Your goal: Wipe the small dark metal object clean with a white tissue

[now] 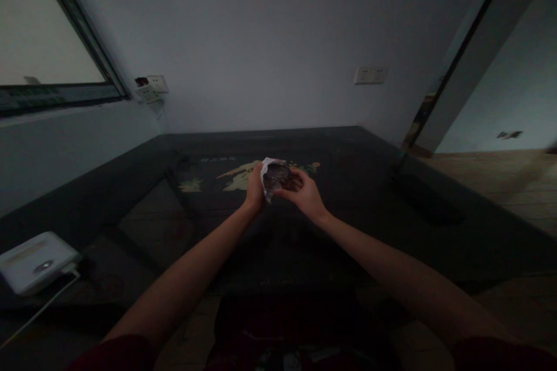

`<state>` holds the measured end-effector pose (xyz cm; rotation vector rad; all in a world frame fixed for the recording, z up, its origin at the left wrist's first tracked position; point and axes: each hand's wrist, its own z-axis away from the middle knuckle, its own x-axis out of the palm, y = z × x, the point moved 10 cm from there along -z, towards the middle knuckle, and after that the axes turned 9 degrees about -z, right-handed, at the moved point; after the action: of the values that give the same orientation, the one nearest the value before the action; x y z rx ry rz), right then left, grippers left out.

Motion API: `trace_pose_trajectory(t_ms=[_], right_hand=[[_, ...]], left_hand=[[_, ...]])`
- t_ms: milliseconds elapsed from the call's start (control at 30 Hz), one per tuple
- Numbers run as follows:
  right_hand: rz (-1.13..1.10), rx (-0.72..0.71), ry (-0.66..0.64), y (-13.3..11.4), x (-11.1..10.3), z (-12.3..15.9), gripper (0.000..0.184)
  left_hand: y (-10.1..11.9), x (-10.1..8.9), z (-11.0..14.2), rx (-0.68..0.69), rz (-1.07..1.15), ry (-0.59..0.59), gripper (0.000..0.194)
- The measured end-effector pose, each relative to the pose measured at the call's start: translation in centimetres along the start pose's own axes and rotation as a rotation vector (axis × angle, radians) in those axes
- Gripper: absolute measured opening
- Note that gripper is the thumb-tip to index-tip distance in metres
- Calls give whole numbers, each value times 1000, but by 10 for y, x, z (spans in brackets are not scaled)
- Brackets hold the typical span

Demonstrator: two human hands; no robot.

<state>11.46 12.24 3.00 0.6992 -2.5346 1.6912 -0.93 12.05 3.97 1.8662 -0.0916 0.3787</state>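
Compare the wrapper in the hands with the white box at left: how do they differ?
The wrapper is crumpled and ragged-edged, while the white box is smooth with rounded corners. The left hand and right hand hold the wrapper; neither touches the white box. A pale cable runs from the white box; none shows on the wrapper. Both look whitish outside.

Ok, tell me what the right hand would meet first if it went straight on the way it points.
The right hand would most likely meet the crumpled, pale-edged packet, right at its fingertips; the left hand lies beyond. Depth is hard to judge in this dim view.
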Motion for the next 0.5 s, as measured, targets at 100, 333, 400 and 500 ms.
trace_pose_trajectory(t_ms=[100,333,400,500], right_hand=[[26,-18,-3,-3,2,1,65],[-32,74,-3,10,2,-2,55],[-56,106,-4,12,2,-2,47],[-79,118,-4,11,3,-1,41]], left_hand=[[-16,8,-2,-215,125,-73,35],[-14,-4,-3,-143,45,15,36],[1,-9,-1,36,-59,48,37],[29,-3,11,302,-233,23,40]])
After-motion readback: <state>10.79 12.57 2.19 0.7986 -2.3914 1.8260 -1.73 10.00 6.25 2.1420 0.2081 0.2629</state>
